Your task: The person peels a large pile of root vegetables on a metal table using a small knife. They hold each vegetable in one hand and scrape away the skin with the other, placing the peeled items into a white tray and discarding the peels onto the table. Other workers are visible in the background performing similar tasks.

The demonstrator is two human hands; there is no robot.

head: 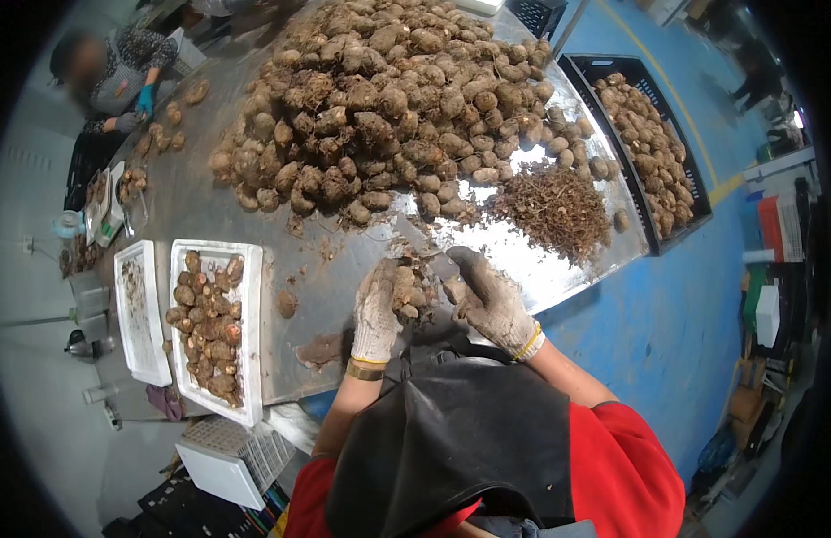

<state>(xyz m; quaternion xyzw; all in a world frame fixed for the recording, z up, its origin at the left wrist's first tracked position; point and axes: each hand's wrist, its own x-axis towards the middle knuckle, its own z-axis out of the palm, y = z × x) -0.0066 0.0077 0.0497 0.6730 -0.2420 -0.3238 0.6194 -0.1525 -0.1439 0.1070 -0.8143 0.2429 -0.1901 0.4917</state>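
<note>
My left hand [376, 311], in a soiled white knit glove, grips a clump of taro corms [407, 290] with roots and dirt on it. A knife [445, 267] is in my gloved right hand [494, 299], its broad blade pointing up and left past the clump. One small corm [455, 290] sits by the right thumb; whether that hand pinches it is unclear. Both hands are close together at the near edge of the metal table [307, 259]. Just beyond them rises a big heap of brown, hairy taro corms [388, 114].
Root trimmings [556, 212] are piled at the right. Past the table edge stands a black crate of corms [647, 155]. To the left are a white foam box of corms [210, 323] and a foam lid [143, 313]. Another person [122, 74] works at the far left.
</note>
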